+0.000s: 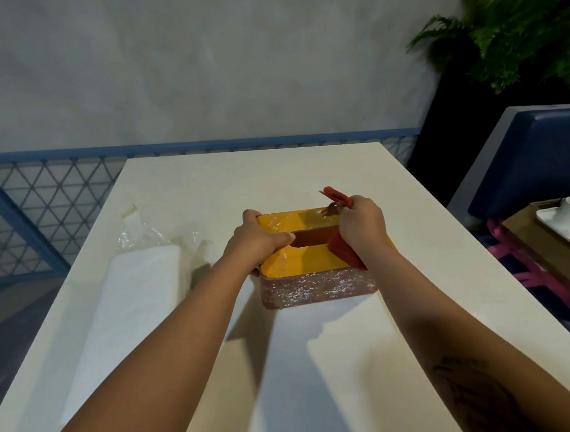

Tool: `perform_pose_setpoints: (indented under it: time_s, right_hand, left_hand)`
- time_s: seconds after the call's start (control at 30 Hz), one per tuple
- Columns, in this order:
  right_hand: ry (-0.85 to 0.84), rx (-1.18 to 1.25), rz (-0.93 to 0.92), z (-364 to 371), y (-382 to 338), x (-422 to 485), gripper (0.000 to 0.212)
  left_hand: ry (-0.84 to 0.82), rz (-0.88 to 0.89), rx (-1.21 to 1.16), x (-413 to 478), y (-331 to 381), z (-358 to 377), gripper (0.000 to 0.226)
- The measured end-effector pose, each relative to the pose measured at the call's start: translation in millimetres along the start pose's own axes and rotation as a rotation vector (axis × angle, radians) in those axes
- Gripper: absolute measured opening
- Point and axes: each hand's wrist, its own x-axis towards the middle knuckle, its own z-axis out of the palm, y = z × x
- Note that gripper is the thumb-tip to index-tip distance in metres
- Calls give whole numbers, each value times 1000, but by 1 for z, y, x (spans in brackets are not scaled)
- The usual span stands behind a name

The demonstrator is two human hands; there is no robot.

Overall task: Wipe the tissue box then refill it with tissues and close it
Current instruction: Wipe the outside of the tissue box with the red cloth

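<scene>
My left hand (258,242) grips the tissue box (318,287) on the bench (208,180); my right hand (362,226) has its fingers clamped on the red cloth (344,254) atop its right end. Best brace it firmly and wipe in flat strokes.

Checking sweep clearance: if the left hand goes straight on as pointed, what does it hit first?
The tissue box, which the left hand grips; beyond its far edge, likely just the table top.
</scene>
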Motion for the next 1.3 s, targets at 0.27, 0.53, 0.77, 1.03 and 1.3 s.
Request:
perform_pose_setpoints:
  time_s: [0.27, 0.53, 0.77, 1.03, 1.3]
  right_hand:
    - [-124, -85, -136, 20, -20, -5, 28]
    - [-305, 8, -212, 18, -36, -18, 27]
    - [-368, 799, 131, -26, -30, -22, 21]
    - [13, 24, -64, -23, -6, -14, 25]
    - [-120, -104, -156, 16, -24, -20, 33]
  left_hand:
    - [7, 7, -6, 1, -1, 0, 81]
    - [-3, -14, -46, -1, 0, 0, 80]
    - [5, 4, -51, -3, -1, 0, 73]
    - [19, 27, -4, -4, -1, 0, 81]
    - [22, 21, 3, -6, 0, -1, 84]
